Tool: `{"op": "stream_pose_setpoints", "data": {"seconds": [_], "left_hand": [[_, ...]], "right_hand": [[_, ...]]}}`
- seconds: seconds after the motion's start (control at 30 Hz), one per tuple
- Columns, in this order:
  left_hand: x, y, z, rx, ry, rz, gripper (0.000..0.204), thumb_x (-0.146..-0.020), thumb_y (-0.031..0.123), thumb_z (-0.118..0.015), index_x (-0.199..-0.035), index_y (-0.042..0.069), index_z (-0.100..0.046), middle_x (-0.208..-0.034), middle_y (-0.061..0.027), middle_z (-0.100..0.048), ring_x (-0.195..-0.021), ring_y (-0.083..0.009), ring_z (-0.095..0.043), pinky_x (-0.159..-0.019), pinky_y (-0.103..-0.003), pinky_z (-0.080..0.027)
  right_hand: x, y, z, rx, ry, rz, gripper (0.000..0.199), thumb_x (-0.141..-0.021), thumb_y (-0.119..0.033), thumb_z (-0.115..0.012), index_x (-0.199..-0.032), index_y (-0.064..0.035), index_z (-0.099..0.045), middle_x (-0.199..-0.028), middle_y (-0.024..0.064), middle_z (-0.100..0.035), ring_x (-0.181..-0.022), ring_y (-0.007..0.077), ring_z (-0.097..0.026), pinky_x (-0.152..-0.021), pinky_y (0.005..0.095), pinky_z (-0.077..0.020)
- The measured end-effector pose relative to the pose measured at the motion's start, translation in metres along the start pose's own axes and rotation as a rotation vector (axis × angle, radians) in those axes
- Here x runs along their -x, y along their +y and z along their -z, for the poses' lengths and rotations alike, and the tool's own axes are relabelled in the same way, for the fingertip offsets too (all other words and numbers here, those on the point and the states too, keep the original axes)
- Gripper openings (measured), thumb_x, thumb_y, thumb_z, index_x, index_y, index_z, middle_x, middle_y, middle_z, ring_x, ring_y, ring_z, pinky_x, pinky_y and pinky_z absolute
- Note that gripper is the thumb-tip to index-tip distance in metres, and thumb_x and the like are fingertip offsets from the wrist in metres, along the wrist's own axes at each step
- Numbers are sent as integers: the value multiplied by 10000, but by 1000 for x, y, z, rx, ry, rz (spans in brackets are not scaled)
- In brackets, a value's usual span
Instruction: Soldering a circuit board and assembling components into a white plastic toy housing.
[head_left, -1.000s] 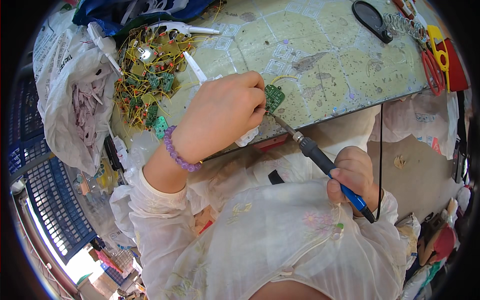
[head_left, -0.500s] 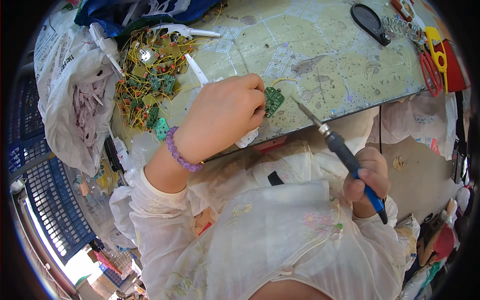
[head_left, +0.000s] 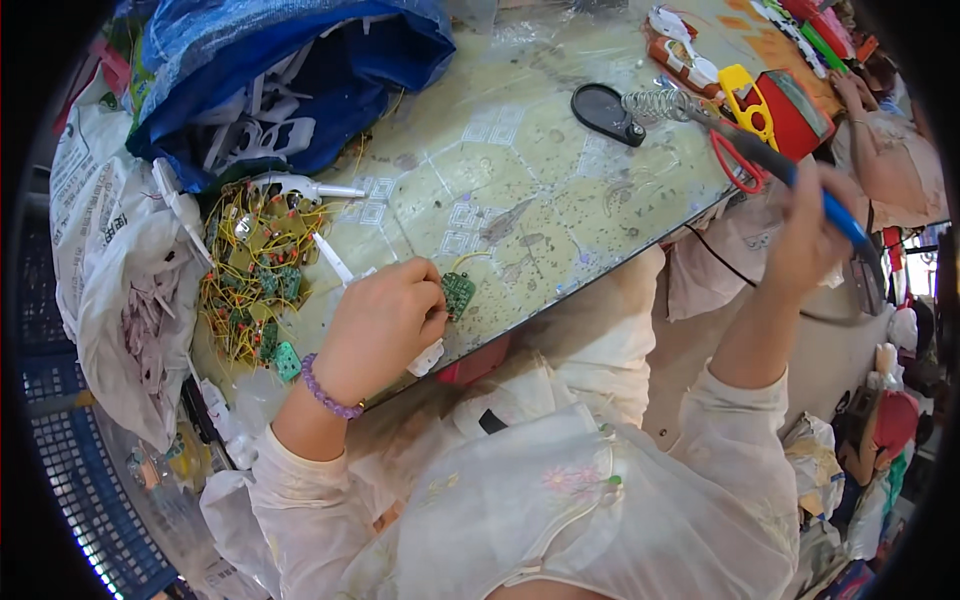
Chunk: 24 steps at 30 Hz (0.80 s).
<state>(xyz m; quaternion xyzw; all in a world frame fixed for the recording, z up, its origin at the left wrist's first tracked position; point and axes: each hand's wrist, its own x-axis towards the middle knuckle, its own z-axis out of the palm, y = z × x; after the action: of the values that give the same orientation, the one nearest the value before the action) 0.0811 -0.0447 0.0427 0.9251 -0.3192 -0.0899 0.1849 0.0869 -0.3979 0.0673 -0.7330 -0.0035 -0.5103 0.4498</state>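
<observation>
My left hand (head_left: 388,318), with a purple bead bracelet at the wrist, is closed with its fingertips at the left edge of a small green circuit board (head_left: 459,295) near the table's front edge. A yellow wire rises from the board. Bits of white plastic (head_left: 427,359) show below the hand, and a white tapered piece (head_left: 333,259) lies above it; what is under the palm is hidden. On the right, my raised right hand (head_left: 808,235) grips a soldering iron (head_left: 843,214) with a blue and black handle. Its front end is at the coiled spring holder (head_left: 665,106).
A heap of wired circuit boards (head_left: 262,275) lies left of my hand. Behind it sits a blue bag (head_left: 300,90) of white plastic parts. Red-handled scissors (head_left: 738,165) and a yellow tool (head_left: 748,103) lie at right. A black cable (head_left: 722,262) hangs off the table edge. Another person's arm (head_left: 885,150) is at far right.
My right hand has carried the soldering iron up and away from the board to the spring holder. The view has shifted right; my left hand keeps its place at the board.
</observation>
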Motion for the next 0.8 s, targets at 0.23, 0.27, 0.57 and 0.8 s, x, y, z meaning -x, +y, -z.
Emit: {"op": "stream_pose_setpoints", "data": {"seconds": [0.23, 0.27, 0.57, 0.8], "left_hand": [[3, -3, -2, -16, 25, 16, 83, -724, 114, -647, -730, 32, -634, -894, -59, -610, -755, -266, -606, -663, -358, -493], [4, -3, -3, -15, 18, 27, 81, -725, 115, -647, -732, 35, -635, -898, -59, -610, -761, -267, -606, -667, -358, -493], [13, -4, -6, -4, 89, 17, 97, -732, 143, -654, -750, 51, -633, -917, -61, -603, -792, -271, -599, -680, -379, -485], [23, 17, -9, -19, 194, 76, 322, -709, 232, -718, -920, 32, -580, -928, -123, -585, -841, -316, -575, -733, -404, -463]], "right_hand": [[-18, 23, -60, 225, -385, 34, 160, -859, -185, -637, -850, -27, -617, -645, 122, -578, -581, 238, -563, -581, 301, -438], [-14, 28, -64, 216, -387, 35, 160, -859, -185, -637, -850, -27, -617, -645, 122, -578, -581, 238, -563, -581, 301, -438], [76, 26, -64, -238, -122, -447, 173, -820, -57, -704, -873, -45, -540, -716, -33, -503, -614, 28, -439, -543, 171, -334], [87, -34, -87, -227, -1030, -385, 137, -836, -65, -650, -965, -35, -618, -760, 33, -591, -643, 81, -533, -580, 223, -420]]}}
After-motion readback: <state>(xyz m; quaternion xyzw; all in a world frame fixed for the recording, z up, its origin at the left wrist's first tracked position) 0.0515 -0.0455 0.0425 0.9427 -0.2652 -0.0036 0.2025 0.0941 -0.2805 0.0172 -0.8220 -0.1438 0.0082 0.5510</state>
